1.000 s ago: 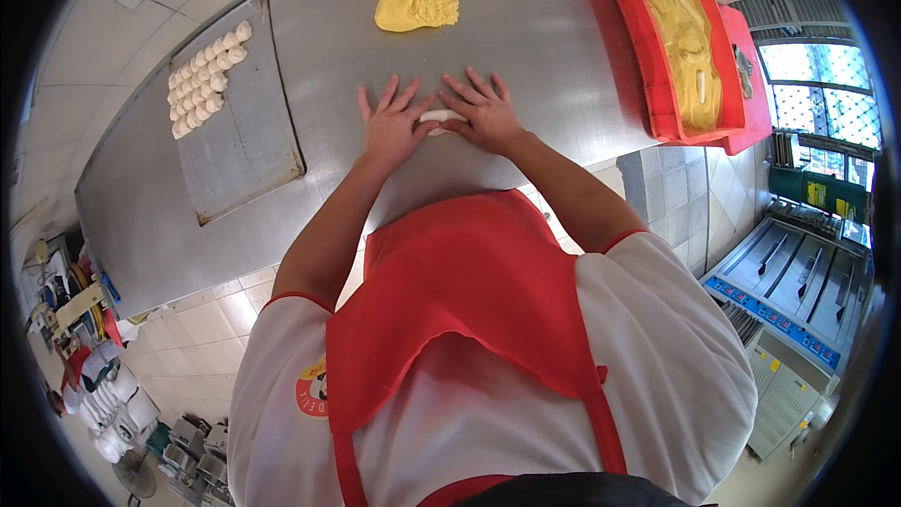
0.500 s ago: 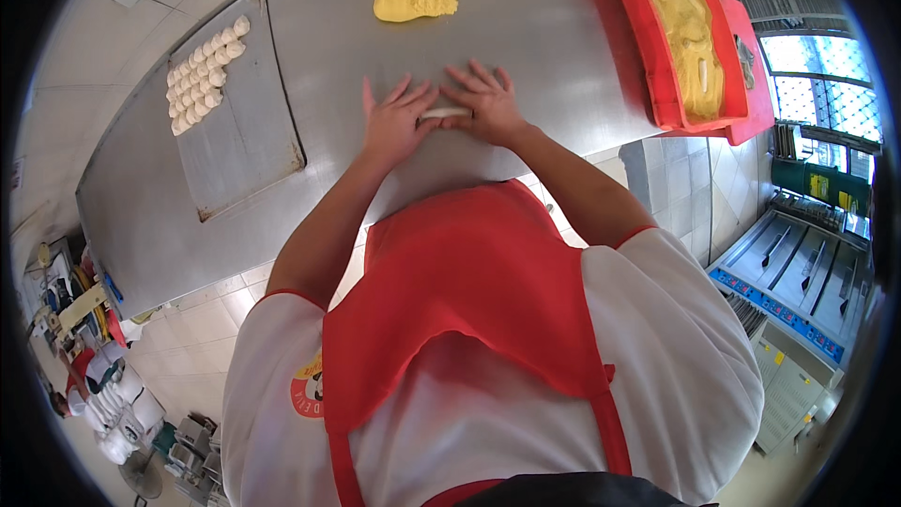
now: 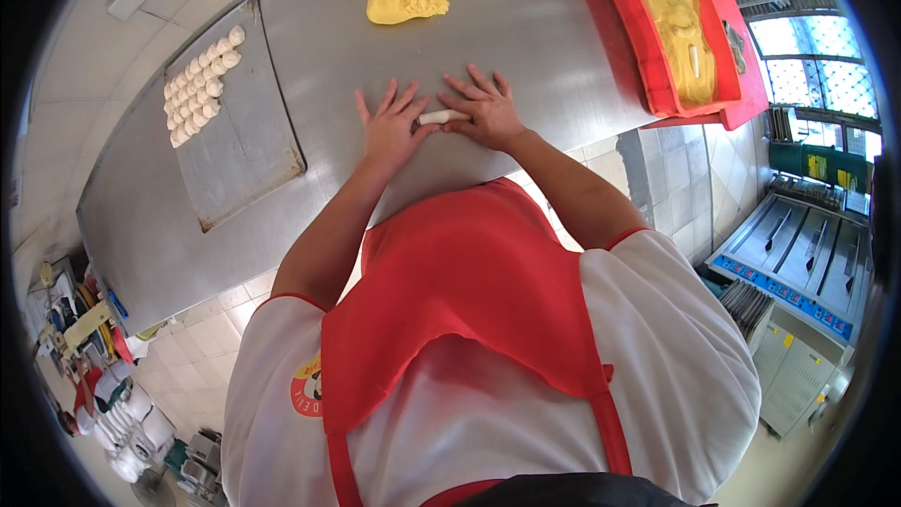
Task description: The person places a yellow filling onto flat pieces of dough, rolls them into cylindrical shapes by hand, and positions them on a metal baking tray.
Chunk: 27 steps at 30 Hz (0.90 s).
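Worktop: a broad grey metal table (image 3: 526, 47) above a pale tiled floor.
White roll: a short, smooth, dough-like white cylinder (image 3: 441, 116) lies on the metal, between the two hands.
Left hand (image 3: 389, 134): palm down, fingers spread, thumb just beside the roll's left end.
Right hand (image 3: 495, 120): fingers spread, thumb and forefinger about the roll's right end; whether they pinch it cannot be told.
Good handling: light, equal pressure from both sides probably keeps the thickness even; a heavier thumb could taper one end.
Yellow mound: a crumbly, dough-like yellow heap (image 3: 394, 7) sits beyond the fingertips.
Left side: rows of small, rounded cream pieces (image 3: 200, 84) rest on a flat, dark-edged metal tray (image 3: 230, 160).
Right side: a long red-lined bin (image 3: 644, 47) holds yellow material.
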Motion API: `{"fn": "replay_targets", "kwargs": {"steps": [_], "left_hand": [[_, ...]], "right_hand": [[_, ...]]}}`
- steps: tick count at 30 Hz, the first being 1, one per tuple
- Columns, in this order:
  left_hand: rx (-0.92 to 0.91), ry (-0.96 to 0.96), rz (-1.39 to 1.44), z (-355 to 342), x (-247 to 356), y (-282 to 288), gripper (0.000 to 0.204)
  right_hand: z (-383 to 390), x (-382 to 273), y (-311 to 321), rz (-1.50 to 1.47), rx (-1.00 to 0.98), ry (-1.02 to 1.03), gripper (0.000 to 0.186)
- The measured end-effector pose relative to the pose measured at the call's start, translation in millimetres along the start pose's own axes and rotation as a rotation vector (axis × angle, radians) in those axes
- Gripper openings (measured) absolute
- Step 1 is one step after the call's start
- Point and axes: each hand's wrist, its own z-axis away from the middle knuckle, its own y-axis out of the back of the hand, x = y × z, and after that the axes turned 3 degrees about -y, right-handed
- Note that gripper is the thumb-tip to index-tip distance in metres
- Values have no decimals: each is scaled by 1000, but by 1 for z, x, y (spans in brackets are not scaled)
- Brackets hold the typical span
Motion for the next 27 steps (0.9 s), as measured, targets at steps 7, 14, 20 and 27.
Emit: {"fn": "replay_targets", "kwargs": {"steps": [7,14,20,27], "left_hand": [[43,-1,38,10,4,-1,36],[105,34,205,3,63,17,53],[206,102,250,48,35,27,60],[187,290,359,105,28,60,53]], "right_hand": [[15,-21,-8,-155,142,-37,43],[68,-16,22,2,303,-120,44],[91,-51,-14,34,102,-167,86],[-60,8,-7,226,129,-411,100]]}}
